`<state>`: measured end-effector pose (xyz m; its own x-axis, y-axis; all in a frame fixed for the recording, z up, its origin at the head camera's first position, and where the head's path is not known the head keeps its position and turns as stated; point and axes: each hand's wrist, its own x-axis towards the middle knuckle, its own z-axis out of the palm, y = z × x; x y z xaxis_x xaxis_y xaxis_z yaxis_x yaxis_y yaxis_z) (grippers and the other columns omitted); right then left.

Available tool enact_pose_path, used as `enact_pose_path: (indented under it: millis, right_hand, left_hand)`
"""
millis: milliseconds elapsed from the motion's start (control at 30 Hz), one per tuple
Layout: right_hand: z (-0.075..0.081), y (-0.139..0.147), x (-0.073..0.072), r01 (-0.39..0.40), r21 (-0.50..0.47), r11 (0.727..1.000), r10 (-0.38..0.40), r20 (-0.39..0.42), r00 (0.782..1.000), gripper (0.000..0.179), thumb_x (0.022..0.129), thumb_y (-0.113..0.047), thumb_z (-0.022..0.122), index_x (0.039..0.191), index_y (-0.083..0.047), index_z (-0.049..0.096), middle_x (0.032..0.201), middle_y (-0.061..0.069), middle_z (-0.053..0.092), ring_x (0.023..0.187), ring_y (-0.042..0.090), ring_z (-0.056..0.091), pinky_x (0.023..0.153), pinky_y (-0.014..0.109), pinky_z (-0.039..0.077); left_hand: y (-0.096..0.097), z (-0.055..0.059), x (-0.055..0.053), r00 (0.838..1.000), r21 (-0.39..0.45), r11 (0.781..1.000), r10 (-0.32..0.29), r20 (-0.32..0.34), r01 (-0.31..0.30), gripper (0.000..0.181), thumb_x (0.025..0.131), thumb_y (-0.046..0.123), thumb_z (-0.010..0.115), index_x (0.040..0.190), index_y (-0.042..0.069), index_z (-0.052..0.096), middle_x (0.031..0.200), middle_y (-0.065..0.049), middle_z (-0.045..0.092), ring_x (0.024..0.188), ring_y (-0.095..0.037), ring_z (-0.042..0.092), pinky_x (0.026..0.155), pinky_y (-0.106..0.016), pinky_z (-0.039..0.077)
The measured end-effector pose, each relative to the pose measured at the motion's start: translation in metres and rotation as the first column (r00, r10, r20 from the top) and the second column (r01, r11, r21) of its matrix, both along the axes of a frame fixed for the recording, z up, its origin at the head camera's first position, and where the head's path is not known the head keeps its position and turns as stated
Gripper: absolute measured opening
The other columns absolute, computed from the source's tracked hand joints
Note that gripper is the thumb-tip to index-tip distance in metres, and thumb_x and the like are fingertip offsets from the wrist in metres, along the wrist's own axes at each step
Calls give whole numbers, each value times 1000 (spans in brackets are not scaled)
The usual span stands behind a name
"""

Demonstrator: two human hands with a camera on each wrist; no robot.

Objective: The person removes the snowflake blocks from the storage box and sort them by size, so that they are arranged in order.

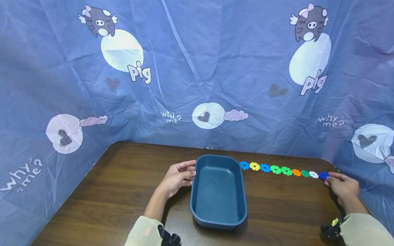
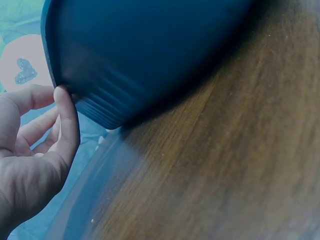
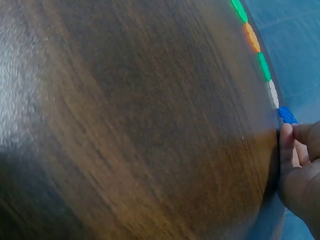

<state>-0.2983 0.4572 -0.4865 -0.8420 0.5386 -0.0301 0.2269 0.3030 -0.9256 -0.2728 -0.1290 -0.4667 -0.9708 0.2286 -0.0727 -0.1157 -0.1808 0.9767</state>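
Observation:
A dark teal plastic bin (image 1: pixel 219 191) stands on the wooden table. My left hand (image 1: pixel 178 177) is at its left side, with thumb and forefinger pinching the rim near the far left corner. In the left wrist view the thumb (image 2: pixel 65 107) lies against the bin's wall (image 2: pixel 150 50). To the right of the bin runs a row of notched, flower-shaped plastic discs. My right hand (image 1: pixel 343 187) pinches the dark blue disc (image 1: pixel 323 175) at the row's right end. The right wrist view shows this blue disc (image 3: pixel 286 115) between fingertips and the white disc (image 3: pixel 273 94).
The row continues leftward with a white disc (image 1: pixel 314 174), a dark green disc (image 1: pixel 305 173), an orange disc (image 1: pixel 296 172) and several more, up to a blue disc (image 1: pixel 244 165) beside the bin. A blue printed cloth (image 1: pixel 172 82) hangs behind the brown table (image 1: pixel 123 191).

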Motion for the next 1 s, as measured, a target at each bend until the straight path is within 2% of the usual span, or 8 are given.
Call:
enact_pose_path:
  millis: [167, 800, 1000]
  right_hand:
    - [1, 0, -1, -33, 41, 999, 33, 15, 999, 45, 95, 8, 53, 138, 21, 47, 67, -23, 55, 57, -5, 61, 59, 16, 57]
    - [-1, 6, 1, -103, 39, 994, 102, 20, 995, 48, 96, 13, 49, 142, 23, 40, 70, -21, 58, 61, -5, 60, 61, 17, 57]
    - [-2, 8, 2, -134, 5, 991, 134, 1, 991, 49, 97, 13, 49, 143, 23, 37, 73, -21, 60, 64, -5, 61, 63, 17, 58]
  left_hand:
    - [-1, 1, 0, 1000, 6, 1000, -3, -2, 3, 54, 91, -1, 67, 143, -3, 54, 114, -16, 64, 75, -15, 64, 65, -27, 58]
    - [0, -1, -1, 1000, -5, 1000, -8, -4, 8, 54, 91, -1, 67, 143, -3, 54, 114, -17, 64, 73, -14, 63, 65, -27, 58]
    - [0, -2, -1, 1000, -4, 1000, -6, 1, 6, 54, 90, -1, 67, 143, -3, 54, 112, -16, 64, 72, -15, 63, 65, -27, 58]
